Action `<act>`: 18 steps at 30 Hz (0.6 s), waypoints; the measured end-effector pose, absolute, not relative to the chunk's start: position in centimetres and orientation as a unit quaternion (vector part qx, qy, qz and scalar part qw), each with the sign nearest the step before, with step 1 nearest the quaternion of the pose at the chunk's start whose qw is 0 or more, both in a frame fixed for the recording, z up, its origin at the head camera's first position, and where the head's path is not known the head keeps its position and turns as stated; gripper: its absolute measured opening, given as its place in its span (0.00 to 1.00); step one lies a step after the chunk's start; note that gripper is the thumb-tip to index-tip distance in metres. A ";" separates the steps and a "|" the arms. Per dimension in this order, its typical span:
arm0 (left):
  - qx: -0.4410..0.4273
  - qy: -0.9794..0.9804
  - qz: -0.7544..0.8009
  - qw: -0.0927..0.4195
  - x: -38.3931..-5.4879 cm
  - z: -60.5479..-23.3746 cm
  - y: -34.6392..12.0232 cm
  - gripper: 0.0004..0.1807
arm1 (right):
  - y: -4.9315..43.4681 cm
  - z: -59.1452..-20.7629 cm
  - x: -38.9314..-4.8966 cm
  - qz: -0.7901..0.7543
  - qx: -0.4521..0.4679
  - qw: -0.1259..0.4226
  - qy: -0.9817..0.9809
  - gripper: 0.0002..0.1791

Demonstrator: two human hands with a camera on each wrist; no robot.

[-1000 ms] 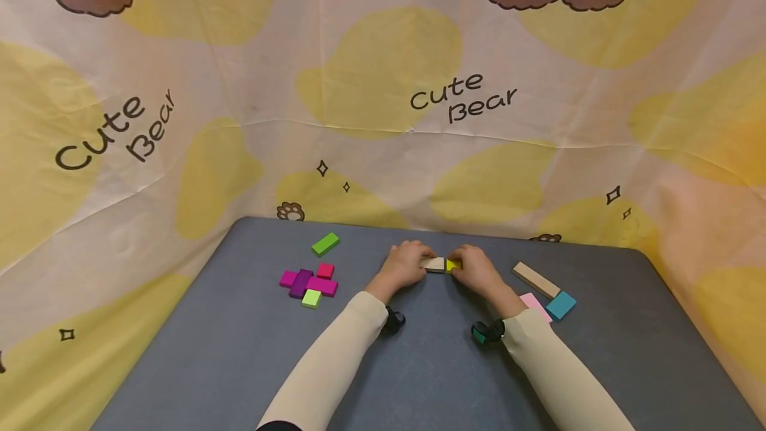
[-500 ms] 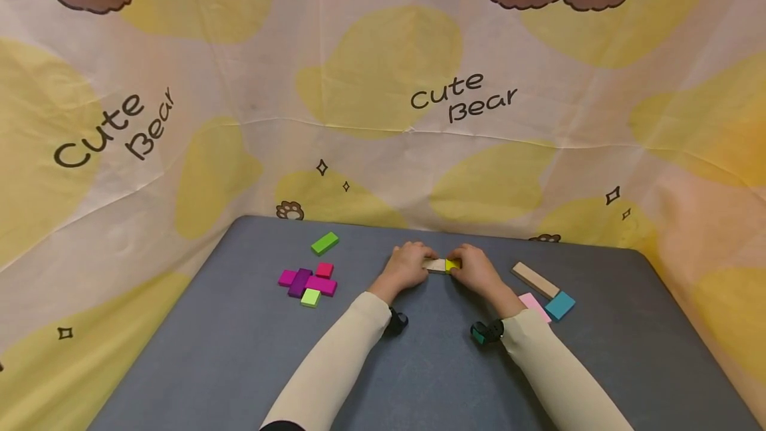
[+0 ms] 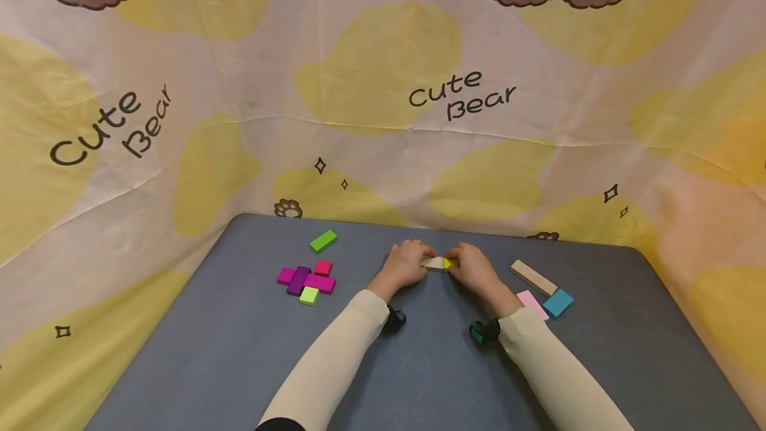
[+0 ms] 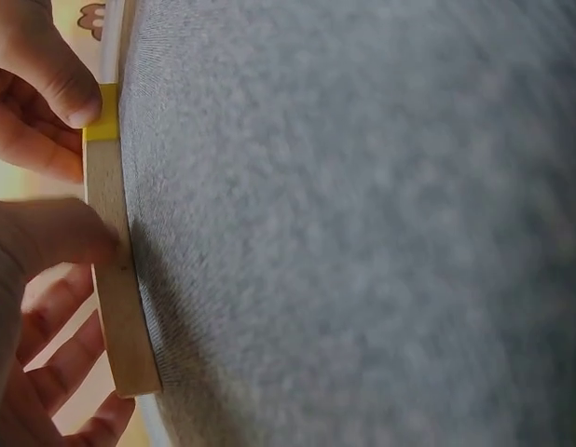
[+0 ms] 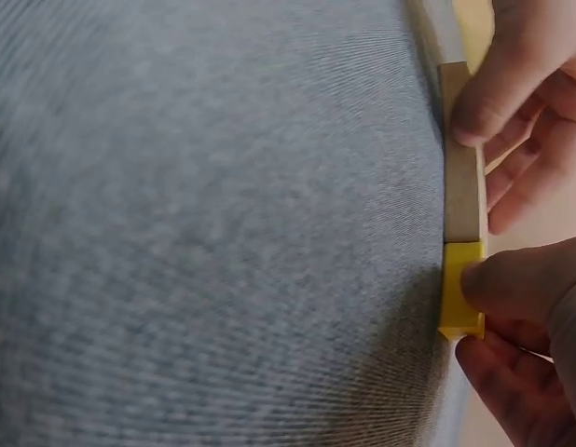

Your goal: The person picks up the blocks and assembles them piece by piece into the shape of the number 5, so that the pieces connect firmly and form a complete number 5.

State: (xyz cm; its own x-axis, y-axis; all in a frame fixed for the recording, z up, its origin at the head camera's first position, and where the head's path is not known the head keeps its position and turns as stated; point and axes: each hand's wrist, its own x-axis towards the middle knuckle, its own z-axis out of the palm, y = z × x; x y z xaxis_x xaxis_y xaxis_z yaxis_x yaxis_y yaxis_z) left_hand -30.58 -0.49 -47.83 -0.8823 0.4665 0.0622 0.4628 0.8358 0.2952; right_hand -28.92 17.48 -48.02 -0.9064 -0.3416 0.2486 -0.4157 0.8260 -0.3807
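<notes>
Near the far edge of the table, a plain wooden block lies end to end with a shorter yellow block. The left hand grips the wooden block, thumb on its near side and fingers behind it in the left wrist view. The right hand pinches the yellow block between thumb and fingers. In the right wrist view the ends of the two blocks meet. Part of each block is hidden behind the hands in the head view.
Left on the grey table lie a purple block, magenta blocks, a red block, a lime block and a green block. At right are another wooden block, a blue block and a pink block.
A small gap between the wooden block and the yellow block has shut; their ends now meet. Both hands keep their hold and have hardly moved.
</notes>
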 end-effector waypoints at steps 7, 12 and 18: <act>0.232 0.954 0.191 -0.001 -30.5 -47.3 -1.4 0.16 | 17.4 -48.1 -28.8 0.211 0.207 0.103 -0.950 0.10; 0.224 0.946 0.235 -0.003 -30.6 -47.0 -2.7 0.17 | 17.4 -47.9 -28.7 0.210 0.200 0.096 -0.952 0.10; 0.230 0.935 0.270 -0.001 -30.9 -46.2 -4.5 0.19 | 17.5 -48.0 -28.8 0.210 0.201 0.093 -0.952 0.10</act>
State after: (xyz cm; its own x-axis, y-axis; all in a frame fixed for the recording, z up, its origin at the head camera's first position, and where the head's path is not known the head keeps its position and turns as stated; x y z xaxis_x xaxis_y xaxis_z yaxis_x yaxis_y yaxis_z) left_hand -30.89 -4.50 -46.15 -0.8939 0.4298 0.1272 0.4313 0.7476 0.5050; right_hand -28.78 17.47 -47.99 -0.9015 -0.3441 0.2624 -0.4226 0.8305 -0.3628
